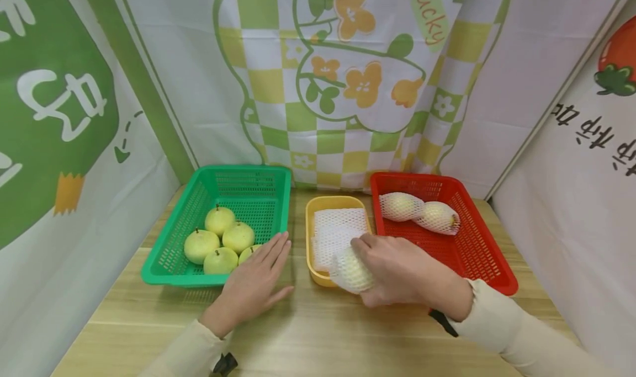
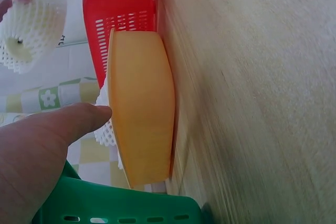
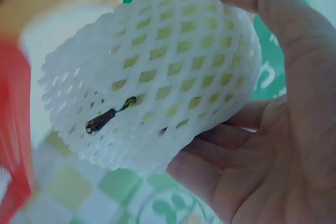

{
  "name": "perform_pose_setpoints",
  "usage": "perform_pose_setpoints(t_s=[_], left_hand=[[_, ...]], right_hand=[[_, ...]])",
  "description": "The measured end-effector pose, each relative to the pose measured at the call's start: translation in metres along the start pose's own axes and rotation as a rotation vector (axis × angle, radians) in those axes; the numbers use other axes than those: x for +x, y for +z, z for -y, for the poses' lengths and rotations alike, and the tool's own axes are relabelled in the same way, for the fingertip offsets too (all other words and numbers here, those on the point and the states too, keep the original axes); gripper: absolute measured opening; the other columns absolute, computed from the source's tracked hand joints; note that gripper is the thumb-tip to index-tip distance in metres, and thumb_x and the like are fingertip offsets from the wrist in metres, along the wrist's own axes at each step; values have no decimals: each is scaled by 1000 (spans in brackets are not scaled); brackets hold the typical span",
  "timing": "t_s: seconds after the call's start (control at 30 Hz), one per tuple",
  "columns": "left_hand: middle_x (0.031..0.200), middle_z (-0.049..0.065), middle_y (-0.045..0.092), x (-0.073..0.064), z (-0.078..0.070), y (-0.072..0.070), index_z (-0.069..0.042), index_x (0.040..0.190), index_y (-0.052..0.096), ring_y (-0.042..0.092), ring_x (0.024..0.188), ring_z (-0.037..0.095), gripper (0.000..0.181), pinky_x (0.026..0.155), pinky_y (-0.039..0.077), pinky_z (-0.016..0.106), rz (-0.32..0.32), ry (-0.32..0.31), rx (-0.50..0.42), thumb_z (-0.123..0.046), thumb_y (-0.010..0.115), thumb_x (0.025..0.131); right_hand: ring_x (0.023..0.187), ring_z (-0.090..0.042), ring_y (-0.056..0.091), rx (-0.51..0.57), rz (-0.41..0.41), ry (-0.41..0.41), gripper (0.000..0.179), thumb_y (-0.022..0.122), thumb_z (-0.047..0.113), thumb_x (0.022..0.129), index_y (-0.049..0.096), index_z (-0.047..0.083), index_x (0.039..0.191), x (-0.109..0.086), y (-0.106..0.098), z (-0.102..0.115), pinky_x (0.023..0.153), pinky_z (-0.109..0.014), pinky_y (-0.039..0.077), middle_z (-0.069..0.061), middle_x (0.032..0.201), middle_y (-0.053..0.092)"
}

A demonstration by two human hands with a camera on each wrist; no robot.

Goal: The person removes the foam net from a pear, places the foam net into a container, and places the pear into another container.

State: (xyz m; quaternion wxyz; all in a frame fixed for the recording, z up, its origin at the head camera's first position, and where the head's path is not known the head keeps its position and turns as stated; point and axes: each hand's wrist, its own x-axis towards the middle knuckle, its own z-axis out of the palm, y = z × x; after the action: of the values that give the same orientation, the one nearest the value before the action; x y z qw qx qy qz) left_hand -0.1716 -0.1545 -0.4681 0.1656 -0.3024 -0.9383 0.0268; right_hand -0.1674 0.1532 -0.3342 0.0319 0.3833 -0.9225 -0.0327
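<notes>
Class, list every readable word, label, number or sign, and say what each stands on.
"Lucky": on the curtain.
White characters on the left wall: slanted, partly cut off, not surely readable.
Dashed green arrow, same wall: a sign without words.
Dark characters on the right wall: likewise not surely readable.
Wrist views: background marks too small or blurred.
Green basket, yellow tub, red basket: no text seen.

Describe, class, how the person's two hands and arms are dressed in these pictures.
The left hand and right hand are gloveless. Both arms wear cream fabric sleeves, the right cuff slightly gathered. A small black item shows near the left cuff and another near the right; exactly what they are is unclear.
</notes>
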Motion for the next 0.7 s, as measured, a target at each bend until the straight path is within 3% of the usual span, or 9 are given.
perform_pose_setpoints(t_s=[0.23,0.47,0.7], left_hand=[[170,21,35,0,0,0,5,160,38,35,159,37,93,128,36,46,4,-1,2,-55,71,96],[170,21,34,-1,0,0,5,160,38,35,159,37,93,128,35,46,3,3,1,-54,72,96],[171,21,33,0,1,0,5,160,37,34,159,38,93,129,35,48,22,4,-18,-53,71,96]], right_hand=[[76,-17,65,17,57,-40,60,86,43,67,60,9,109,-4,38,25,63,-31,57,0,93,65],[80,-18,65,58,136,-8,63,86,47,67,59,11,111,-2,80,34,63,-30,55,-1,95,65],[81,-17,65,-16,121,-20,65,84,56,69,59,11,108,-2,104,35,60,-27,53,-1,93,64]])
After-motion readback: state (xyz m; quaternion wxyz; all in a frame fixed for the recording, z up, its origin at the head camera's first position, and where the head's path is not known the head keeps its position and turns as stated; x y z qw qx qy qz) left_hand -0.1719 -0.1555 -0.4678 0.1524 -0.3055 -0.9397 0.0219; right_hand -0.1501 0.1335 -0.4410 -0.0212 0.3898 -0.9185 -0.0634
